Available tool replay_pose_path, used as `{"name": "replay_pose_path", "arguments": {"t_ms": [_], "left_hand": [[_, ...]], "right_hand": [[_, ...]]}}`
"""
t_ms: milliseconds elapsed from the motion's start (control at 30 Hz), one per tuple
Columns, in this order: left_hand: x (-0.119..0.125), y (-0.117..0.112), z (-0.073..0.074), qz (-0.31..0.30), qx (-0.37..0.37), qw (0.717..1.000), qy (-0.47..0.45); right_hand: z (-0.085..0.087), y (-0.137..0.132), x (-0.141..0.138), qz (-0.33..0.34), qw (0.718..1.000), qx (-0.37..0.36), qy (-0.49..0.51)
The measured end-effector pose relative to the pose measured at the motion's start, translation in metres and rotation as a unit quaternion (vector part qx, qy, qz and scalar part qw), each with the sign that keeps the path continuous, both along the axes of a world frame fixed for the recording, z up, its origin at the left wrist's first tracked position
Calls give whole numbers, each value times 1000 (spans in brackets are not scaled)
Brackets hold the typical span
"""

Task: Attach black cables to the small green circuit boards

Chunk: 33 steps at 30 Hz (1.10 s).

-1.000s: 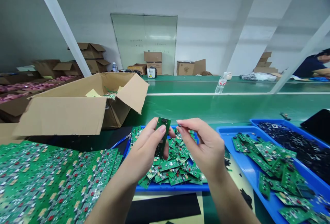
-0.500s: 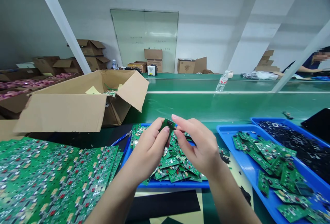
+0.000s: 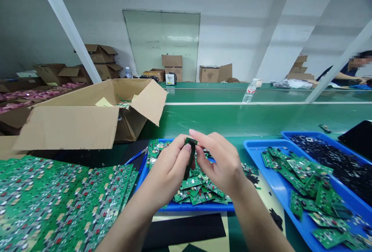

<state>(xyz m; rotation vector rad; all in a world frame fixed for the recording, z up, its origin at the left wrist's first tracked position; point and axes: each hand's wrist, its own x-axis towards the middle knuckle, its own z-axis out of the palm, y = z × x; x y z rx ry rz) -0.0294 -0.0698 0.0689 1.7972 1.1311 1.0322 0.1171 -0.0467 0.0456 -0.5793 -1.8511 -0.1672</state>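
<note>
My left hand (image 3: 170, 168) pinches a small green circuit board (image 3: 188, 167), thumb on its near face. A dark part sits near the board's top edge. My right hand (image 3: 222, 161) is closed around the board's upper right side, index finger at the top and thumb at the side; whether a small piece is between these fingertips is hidden. Both hands are above a blue tray (image 3: 200, 208) heaped with loose green circuit boards (image 3: 192, 183), some with small red parts.
Large panels of joined boards (image 3: 72, 201) lie at left, before an open cardboard box (image 3: 72, 124). Blue-handled pliers (image 3: 136, 156) lie beside the middle tray. At right are a blue tray (image 3: 255, 155) of boards and another holding small black parts (image 3: 328, 159). A bottle (image 3: 249, 92) stands behind; a person (image 3: 345, 74) sits far right.
The board has tilted, its face now turned more edge-on and darker. My right fingers have moved slightly left, against its top. The view has shifted slightly.
</note>
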Motion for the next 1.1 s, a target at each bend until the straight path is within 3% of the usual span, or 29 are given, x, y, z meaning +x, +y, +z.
{"name": "replay_pose_path", "arguments": {"t_ms": [400,600,767,933,1100], "left_hand": [[1,2,0,9,16,1000,16],[0,2,3,28,31,999,20],[-3,1,6,44,43,998,18],[-2,1,7,44,47,997,33],[-1,2,5,-33,29,995,90]], "right_hand": [[1,-1,1,-31,999,-8,-12],[3,-2,15,-59,995,-70,44],[6,-2,24,5,993,-118,-10],[6,0,26,-12,996,-80,-30],[4,4,26,-39,998,-35,-46]]}}
